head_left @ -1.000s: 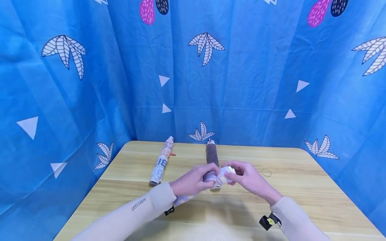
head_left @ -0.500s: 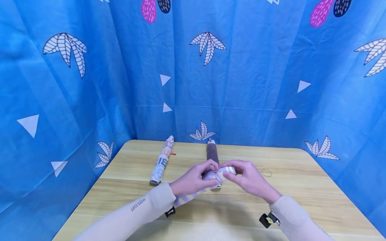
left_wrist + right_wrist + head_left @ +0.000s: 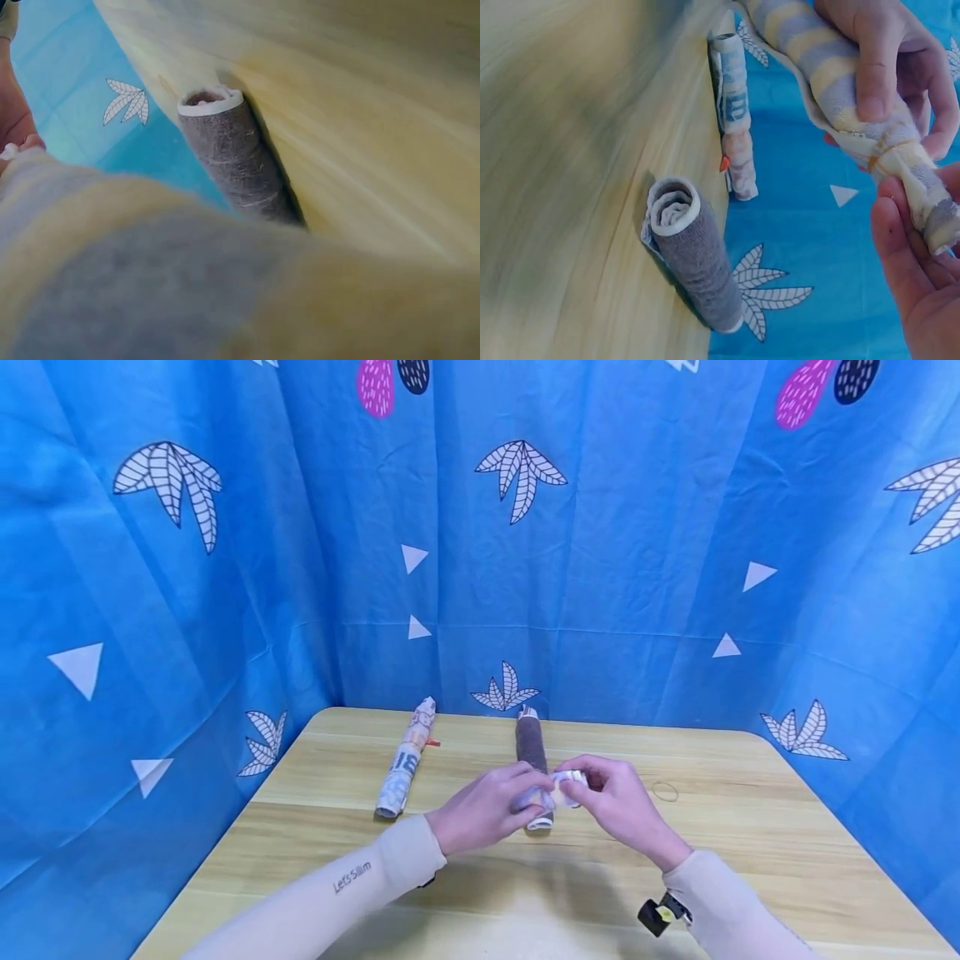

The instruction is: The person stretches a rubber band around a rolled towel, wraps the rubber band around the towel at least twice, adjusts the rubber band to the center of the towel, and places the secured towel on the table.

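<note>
A rolled towel (image 3: pixel 832 64) with yellow and grey-lilac stripes is held in the air between both hands. My left hand (image 3: pixel 491 806) grips its body, thumb along the roll in the right wrist view. At the end of the roll, my right hand (image 3: pixel 618 802) pinches the narrowed tip with thumb and fingers. A tan rubber band (image 3: pixel 885 148) circles the towel between the hands. Behind and below them a dark grey-brown rolled towel (image 3: pixel 530 743) lies on the table. Seen from the left wrist, the striped towel fills the foreground, blurred.
A printed white rolled towel (image 3: pixel 405 764) with a small red tag (image 3: pixel 433 742) lies to the left. A loose rubber band (image 3: pixel 665 792) rests on the wooden table (image 3: pixel 712 877), right of the hands. A blue patterned curtain (image 3: pixel 630 568) surrounds the table's back and sides.
My left fingers have moved over the towel toward the right hand. The towel has turned in the hands, and its striped length below the left wrist no longer shows in the head view.
</note>
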A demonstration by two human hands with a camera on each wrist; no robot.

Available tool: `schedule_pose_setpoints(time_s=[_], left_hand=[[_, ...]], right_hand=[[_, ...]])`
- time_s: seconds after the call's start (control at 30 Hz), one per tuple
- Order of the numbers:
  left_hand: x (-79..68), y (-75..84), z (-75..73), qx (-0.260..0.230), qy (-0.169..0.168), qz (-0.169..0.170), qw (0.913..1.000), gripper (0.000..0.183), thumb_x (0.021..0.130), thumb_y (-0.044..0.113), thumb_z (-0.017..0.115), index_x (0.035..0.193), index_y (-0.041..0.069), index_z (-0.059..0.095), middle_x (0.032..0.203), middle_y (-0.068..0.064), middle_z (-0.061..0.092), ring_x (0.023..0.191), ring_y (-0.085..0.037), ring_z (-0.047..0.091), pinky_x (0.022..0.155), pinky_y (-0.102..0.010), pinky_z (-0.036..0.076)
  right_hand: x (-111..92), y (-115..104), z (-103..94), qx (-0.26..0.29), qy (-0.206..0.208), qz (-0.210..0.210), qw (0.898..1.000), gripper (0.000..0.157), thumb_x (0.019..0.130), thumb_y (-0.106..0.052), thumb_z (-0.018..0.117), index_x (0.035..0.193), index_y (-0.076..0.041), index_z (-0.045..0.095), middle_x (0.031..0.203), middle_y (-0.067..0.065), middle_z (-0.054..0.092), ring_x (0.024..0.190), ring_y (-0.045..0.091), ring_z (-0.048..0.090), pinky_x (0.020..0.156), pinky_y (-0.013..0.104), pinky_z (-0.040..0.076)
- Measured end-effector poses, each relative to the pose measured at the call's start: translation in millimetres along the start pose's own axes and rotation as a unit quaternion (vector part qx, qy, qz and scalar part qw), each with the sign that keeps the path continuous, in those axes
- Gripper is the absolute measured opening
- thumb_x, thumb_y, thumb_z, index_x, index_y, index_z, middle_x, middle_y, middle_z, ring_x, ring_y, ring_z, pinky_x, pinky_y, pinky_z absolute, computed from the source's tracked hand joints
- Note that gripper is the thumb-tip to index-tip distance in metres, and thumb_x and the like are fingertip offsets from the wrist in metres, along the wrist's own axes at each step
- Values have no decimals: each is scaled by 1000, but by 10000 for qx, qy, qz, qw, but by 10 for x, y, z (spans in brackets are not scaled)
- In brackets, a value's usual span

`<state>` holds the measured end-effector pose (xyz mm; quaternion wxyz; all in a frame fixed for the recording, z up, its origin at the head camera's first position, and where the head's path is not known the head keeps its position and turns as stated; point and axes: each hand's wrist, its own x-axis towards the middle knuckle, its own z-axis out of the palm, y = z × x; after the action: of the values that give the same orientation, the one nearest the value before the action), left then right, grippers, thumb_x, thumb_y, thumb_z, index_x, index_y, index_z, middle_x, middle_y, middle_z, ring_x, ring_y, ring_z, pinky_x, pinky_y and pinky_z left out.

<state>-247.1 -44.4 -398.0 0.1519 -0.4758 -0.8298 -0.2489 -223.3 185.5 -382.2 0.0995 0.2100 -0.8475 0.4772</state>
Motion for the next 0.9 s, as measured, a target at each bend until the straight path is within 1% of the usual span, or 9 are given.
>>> schedule_pose_setpoints(time_s=[0.13, 0.3, 0.47, 0.57, 0.6, 0.7, 0.77, 0.83, 0.9], left_hand=[[12, 0, -20, 70, -224, -114, 9997, 23, 97, 20, 68, 119, 19, 63, 110, 4, 62, 85, -2, 60, 79, -11, 51], [6, -8, 11, 16, -353, -182, 9992, 13, 95, 19, 69, 106, 21, 62, 104, 6, 59, 81, 0, 60, 73, -7, 49], [-7, -23, 53, 123, -388, 27, 9992, 8, 94, 18, 71, 94, 20, 63, 102, 6, 58, 87, -2, 63, 76, -6, 49], [-21, -42, 67, 152, -395, 160, 9990, 8, 93, 17, 71, 91, 19, 63, 105, 5, 59, 90, -3, 62, 77, -6, 48], [-29, -47, 67, 110, -408, 163, 9990, 9, 92, 16, 70, 92, 19, 62, 105, 5, 58, 88, -2, 62, 76, -5, 48], [-57, -65, 67, -48, -536, 15, 9985, 14, 92, 22, 71, 97, 19, 59, 102, 6, 55, 81, -1, 58, 67, -7, 47], [-69, -77, 67, -218, -634, -192, 9976, 19, 92, 24, 71, 102, 21, 55, 101, 7, 53, 77, -1, 56, 63, -9, 48], [-71, -92, 68, -467, -723, -475, 9952, 23, 92, 23, 71, 104, 23, 52, 101, 8, 53, 78, -3, 56, 64, -12, 49], [-61, -111, 68, -873, -762, -784, 9902, 25, 91, 19, 70, 106, 26, 51, 103, 8, 57, 83, -5, 58, 69, -16, 51]], right_hand=[[15, 10, 28, -61, 93, 83, 9999, 10, 93, -15, 71, 102, -18, 75, 75, -1, 66, 60, 12, 52, 52, 23, 43], [36, 42, 46, 8, 47, 174, 9998, 10, 92, -14, 71, 101, -12, 75, 77, 3, 68, 62, 13, 54, 53, 23, 44], [47, 85, 37, 466, -36, 436, 9980, 13, 92, -11, 70, 103, -5, 75, 87, 8, 73, 68, 15, 63, 59, 25, 53], [51, 112, 24, 882, -91, 738, 9933, 17, 92, -8, 68, 105, 2, 73, 90, 13, 73, 71, 16, 66, 63, 29, 57], [55, 124, 21, 1020, -84, 880, 9908, 18, 91, -7, 68, 106, 4, 72, 91, 14, 73, 72, 16, 66, 64, 30, 58], [47, 137, 9, 1344, 17, 1225, 9833, 22, 91, -5, 66, 108, 8, 69, 91, 15, 71, 72, 16, 66, 65, 31, 58], [38, 141, 5, 1394, 16, 1304, 9816, 24, 92, -6, 66, 111, 9, 68, 91, 15, 70, 72, 16, 65, 65, 30, 58], [24, 141, -5, 1300, -107, 1156, 9847, 27, 94, -10, 66, 114, 8, 68, 93, 15, 70, 74, 16, 65, 67, 30, 59], [3, 137, -25, 1022, -278, 847, 9908, 28, 96, -16, 67, 119, 1, 68, 97, 13, 70, 77, 16, 65, 68, 29, 58]])
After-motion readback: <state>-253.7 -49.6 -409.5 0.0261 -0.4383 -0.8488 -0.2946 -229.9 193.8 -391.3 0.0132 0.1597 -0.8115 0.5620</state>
